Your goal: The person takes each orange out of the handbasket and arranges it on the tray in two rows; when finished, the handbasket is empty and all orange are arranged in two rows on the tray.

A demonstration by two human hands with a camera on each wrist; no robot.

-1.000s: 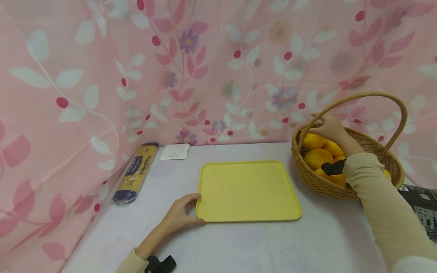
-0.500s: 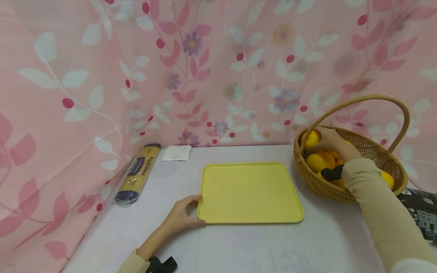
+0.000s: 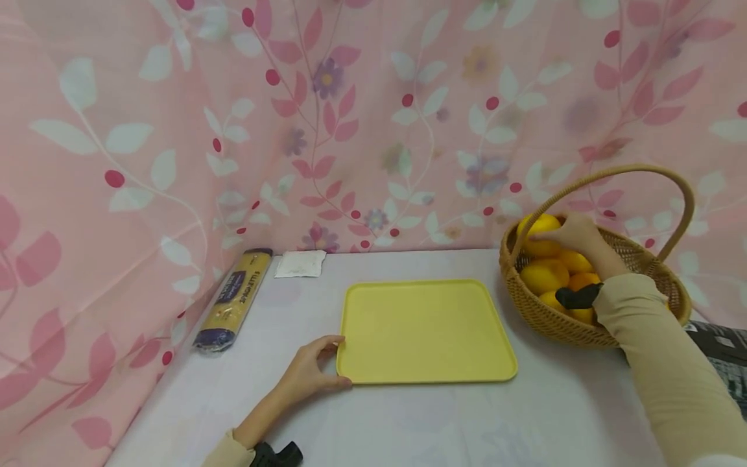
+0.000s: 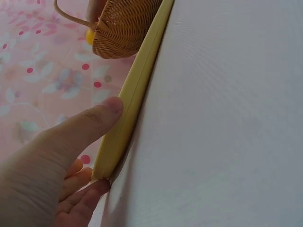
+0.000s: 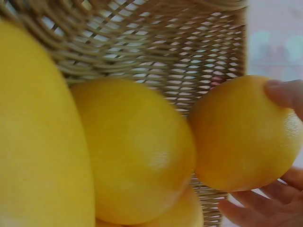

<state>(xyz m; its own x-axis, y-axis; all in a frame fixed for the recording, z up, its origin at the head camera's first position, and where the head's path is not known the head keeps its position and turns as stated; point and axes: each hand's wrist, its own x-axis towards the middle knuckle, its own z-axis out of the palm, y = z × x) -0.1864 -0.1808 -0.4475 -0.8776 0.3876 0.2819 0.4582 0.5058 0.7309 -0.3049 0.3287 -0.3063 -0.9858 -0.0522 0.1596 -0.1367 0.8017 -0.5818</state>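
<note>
At the left end of a yellow rectangular tray [image 3: 426,334], my left hand [image 3: 312,371] grips the near corner. Its thumb [image 4: 106,111] lies against the front edge and the fingertips sit at the left edge. My right hand [image 3: 576,237] is inside a wicker basket [image 3: 533,312] on the right and holds a round yellow fruit [image 3: 538,227] near the far left rim. In the right wrist view the thumb [image 5: 284,92] lies on that fruit and the other fingers are below it. More yellow to orange fruit [image 5: 135,151] fills the basket beside it.
A spaghetti packet [image 3: 235,298] lies on the left of the white tablecloth [image 3: 408,428], with a small white packet [image 3: 300,263] behind it. The basket's tall handle [image 3: 642,168] arches over the right side. A dark printed item [image 3: 720,350] shows behind my right sleeve.
My right hand, earlier reaching at the basket's far left rim, has taken hold of a yellow fruit there and drawn slightly right. The left hand and tray stay put.
</note>
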